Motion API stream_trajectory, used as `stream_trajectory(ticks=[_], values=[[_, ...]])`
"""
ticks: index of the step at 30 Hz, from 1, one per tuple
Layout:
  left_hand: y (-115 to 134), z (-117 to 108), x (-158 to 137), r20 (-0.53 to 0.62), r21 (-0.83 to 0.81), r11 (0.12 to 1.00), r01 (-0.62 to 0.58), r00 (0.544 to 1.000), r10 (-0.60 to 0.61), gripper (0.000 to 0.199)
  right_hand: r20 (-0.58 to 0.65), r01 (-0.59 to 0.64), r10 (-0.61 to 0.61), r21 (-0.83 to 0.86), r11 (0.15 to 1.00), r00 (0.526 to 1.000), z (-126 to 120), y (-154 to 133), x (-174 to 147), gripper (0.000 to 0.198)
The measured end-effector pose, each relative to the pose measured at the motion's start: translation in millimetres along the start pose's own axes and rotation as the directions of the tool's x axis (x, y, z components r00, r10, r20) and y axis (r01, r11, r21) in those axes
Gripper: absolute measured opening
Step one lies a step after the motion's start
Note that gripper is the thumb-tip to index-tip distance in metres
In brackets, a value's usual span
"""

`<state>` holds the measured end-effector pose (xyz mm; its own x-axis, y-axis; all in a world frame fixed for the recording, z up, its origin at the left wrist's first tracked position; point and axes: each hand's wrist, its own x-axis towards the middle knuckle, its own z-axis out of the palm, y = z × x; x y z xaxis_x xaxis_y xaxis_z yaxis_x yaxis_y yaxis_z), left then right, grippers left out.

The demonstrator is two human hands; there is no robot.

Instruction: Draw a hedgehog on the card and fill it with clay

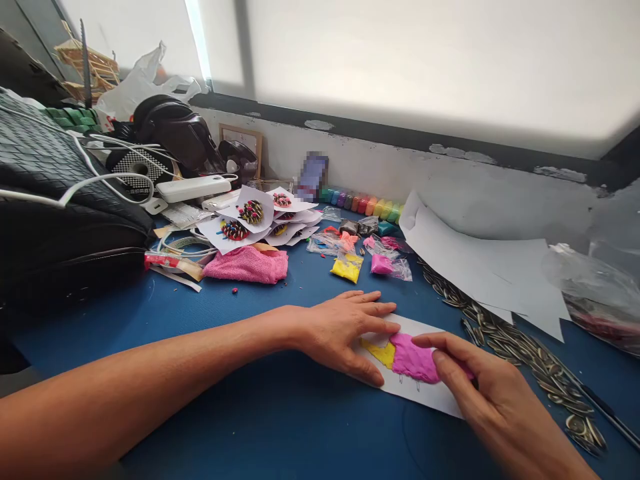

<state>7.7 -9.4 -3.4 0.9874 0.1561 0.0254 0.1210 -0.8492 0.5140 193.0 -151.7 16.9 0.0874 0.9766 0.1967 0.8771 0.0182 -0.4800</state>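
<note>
A small sheet of white paper (440, 398) lies on the blue table, with pink modelling clay (414, 360) and a smaller patch of yellow clay (383, 352) spread flat on it. Short pencil-drawn legs show below the pink part. My left hand (345, 333) lies flat with fingers spread, its fingertips and thumb resting on the paper's left side. Over the right end of the pink clay is my right hand (480, 380), thumb and index finger bent close together on the clay. Its other fingers are mostly hidden beneath it.
Sunflower seeds (525, 353) are scattered at the right, beside loose white sheets (490, 267). Opened clay packets (347, 267) lie beyond my hands. A pink cloth (247, 265), finished seed-and-clay pictures (240, 223) and a black bag (65, 233) are on the left.
</note>
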Motion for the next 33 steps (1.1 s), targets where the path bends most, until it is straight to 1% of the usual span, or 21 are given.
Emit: stream_trajectory(ticks=[3,6,8,10,11,13,14,16,19,21,22,23,26,29,31,33], values=[[2,-1,-1,-0.005,-0.027,1.000,0.002,1.000,-0.002,0.080,-0.022,0.010,-0.010,-0.004,1.000,1.000,-3,-1,0,0.031],[6,-5,-2,0.026,-0.116,0.993,0.020,1.000,-0.017,0.079,0.018,0.004,-0.004,0.004,1.000,1.000,-5,1,-3,0.030],[9,-7,-3,0.030,-0.164,0.986,0.000,1.000,0.005,0.070,0.070,-0.010,0.010,-0.001,1.000,0.997,-5,2,-6,0.031],[11,-8,-2,-0.010,-0.178,0.984,-0.022,1.000,0.020,0.057,0.107,-0.015,0.016,-0.015,1.000,0.994,-4,2,-7,0.030],[11,-8,-2,-0.040,-0.177,0.984,-0.020,0.999,0.013,0.052,0.118,-0.010,0.013,-0.019,1.000,0.993,-3,1,-8,0.029],[11,-5,-1,-0.105,-0.149,0.989,0.012,0.994,-0.028,0.049,0.116,0.011,-0.008,-0.025,1.000,0.993,-1,1,-7,0.028],[10,-4,-1,-0.126,-0.116,0.993,0.024,0.991,-0.039,0.047,0.107,0.023,-0.019,-0.034,0.999,0.994,-1,0,-6,0.028],[9,-1,0,-0.138,-0.027,0.999,0.022,0.990,-0.025,0.041,0.091,0.052,-0.047,-0.054,0.997,0.995,-1,1,-4,0.029],[8,2,1,-0.113,0.049,0.999,-0.010,0.993,0.015,0.028,0.038,0.080,-0.075,-0.147,0.986,0.996,-5,7,-1,0.030],[8,3,2,-0.160,0.052,0.998,0.032,0.987,-0.023,0.024,-0.044,0.055,-0.069,-0.270,0.961,0.997,-8,15,1,0.035],[8,3,3,-0.196,0.051,0.996,0.070,0.979,-0.059,0.023,-0.085,0.016,-0.049,-0.349,0.937,0.995,-9,20,2,0.039],[8,4,3,-0.233,0.050,0.993,0.111,0.968,-0.096,0.023,-0.086,-0.016,-0.021,-0.406,0.914,0.996,-10,25,3,0.042],[6,6,5,-0.288,0.051,0.981,0.186,0.943,-0.164,0.022,-0.026,-0.082,0.078,-0.437,0.896,0.997,-11,34,5,0.044],[3,8,7,-0.308,0.034,0.980,0.196,0.935,-0.177,0.019,0.053,-0.110,0.145,-0.416,0.902,0.988,-12,32,5,0.041],[0,9,8,-0.319,0.016,0.982,0.188,0.932,-0.173,0.014,0.113,-0.106,0.162,-0.390,0.915,0.980,-13,27,2,0.041],[-2,9,9,-0.324,-0.004,0.986,0.169,0.932,-0.161,0.010,0.117,-0.089,0.138,-0.353,0.931,0.984,-15,21,-2,0.041]])
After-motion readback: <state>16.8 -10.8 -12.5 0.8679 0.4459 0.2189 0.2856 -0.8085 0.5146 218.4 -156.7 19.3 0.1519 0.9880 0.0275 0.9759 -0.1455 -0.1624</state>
